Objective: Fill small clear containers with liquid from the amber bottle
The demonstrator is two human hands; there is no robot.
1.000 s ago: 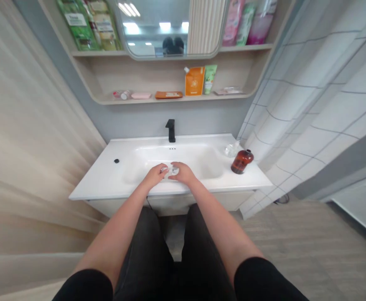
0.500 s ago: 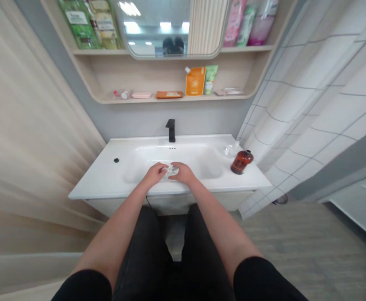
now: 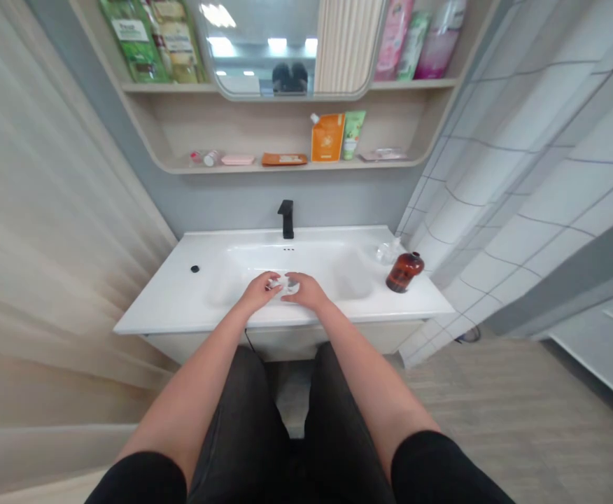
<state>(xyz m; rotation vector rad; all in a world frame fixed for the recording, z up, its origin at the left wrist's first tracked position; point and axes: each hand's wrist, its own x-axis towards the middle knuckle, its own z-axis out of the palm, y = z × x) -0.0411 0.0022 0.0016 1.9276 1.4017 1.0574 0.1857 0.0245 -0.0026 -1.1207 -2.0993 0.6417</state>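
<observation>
Small clear item (image 3: 288,283): one, held at the front of the basin, between both hands and partly hidden by them; its exact kind could not be told.
Head view, step in hand: both hands worked together on the item over the basin.
Left hand (image 3: 259,292): fingers curled narrowly onto the item from the 9 o'clock side; holding it, though grip firmness could not be told.
Right hand (image 3: 306,291): fingers closed narrowly onto the item from the 3 o'clock side, meeting the left hand's grip; holding it, firmness likewise unclear.
White sink (image 3: 180,301): one, with the hands above its basin.
Black faucet (image 3: 286,218): one, at 12 o'clock from the item.
Black knob (image 3: 195,269): one, on the counter at 9 o'clock.
Amber bottle (image 3: 404,272): one, on the counter at 3 o'clock.
Clear plastic object (image 3: 388,250): one, just beside the amber bottle, toward 2 o'clock from the item.
Lower shelf (image 3: 285,166): one, at 12 o'clock, bearing six items, including an orange pouch (image 3: 327,138) and a green tube (image 3: 353,134).
Upper shelf (image 3: 167,89): one, bearing five visible packages, cut off by the frame, on either side of a mirror (image 3: 280,49).
Counts: two hands, one item held.
</observation>
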